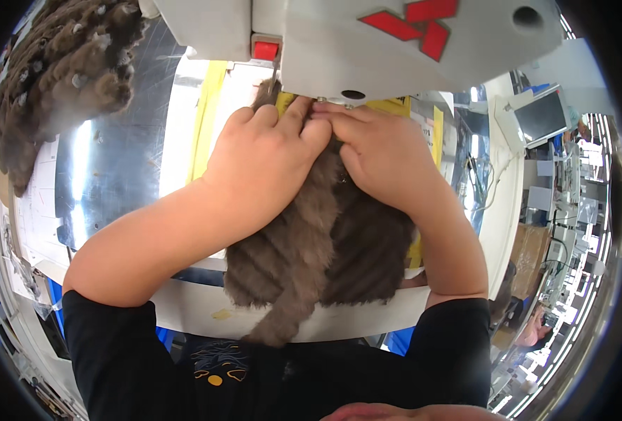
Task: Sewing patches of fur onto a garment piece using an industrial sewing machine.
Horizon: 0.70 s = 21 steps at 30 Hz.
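Note:
Both hands are close together at the foot of a white sewing machine [409, 49], on brown furry fabric [367, 245]. My left hand [265, 154] is closed, its fingers bent and pressed down on the fur. Next to it my right hand [384, 154] is also closed, thumb and fingers pinching the fur's edge. A lighter, narrow fur strip [304, 259] runs down over the darker fur between my forearms and hangs past the table's front edge. The fingertips and machine head hide the exact spot where the cloth is gripped.
A heap of brown fur pieces [65, 77] lies at the far left, beside a shiny metal plate [114, 161]. Yellow tape strips [208, 119] mark the white table [198, 309]. A small screen panel [541, 116] stands at the right, with a cardboard box [532, 259] farther out.

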### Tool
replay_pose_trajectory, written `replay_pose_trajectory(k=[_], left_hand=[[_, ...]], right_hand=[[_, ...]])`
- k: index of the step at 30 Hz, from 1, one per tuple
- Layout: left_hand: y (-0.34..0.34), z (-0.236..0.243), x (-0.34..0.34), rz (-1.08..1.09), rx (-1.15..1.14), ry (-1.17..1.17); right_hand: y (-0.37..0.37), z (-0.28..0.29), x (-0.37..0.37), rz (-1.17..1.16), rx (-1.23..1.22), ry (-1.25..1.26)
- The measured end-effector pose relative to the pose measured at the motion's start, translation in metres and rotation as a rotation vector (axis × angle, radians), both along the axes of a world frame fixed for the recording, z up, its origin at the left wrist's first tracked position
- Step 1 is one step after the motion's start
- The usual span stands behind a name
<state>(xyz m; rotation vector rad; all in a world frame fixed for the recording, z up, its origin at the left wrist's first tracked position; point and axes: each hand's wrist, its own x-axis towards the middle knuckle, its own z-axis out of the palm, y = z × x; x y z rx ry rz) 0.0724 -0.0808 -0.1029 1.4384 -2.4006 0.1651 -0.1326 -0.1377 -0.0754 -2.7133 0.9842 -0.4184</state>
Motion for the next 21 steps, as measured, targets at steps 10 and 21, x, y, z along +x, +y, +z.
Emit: replay_pose_trajectory(k=[10, 21], left_hand=[[-0.0062, 0.0021, 0.0089, -0.055, 0.023, 0.041], [-0.0064, 0.0017, 0.0081, -0.015, -0.062, -0.018]], right_hand=[[0.0013, 0.0096, 0.0047, -0.093, 0.104, 0.095], [0.0025, 0.0062, 0.0047, -0.073, 0.021, 0.051]])
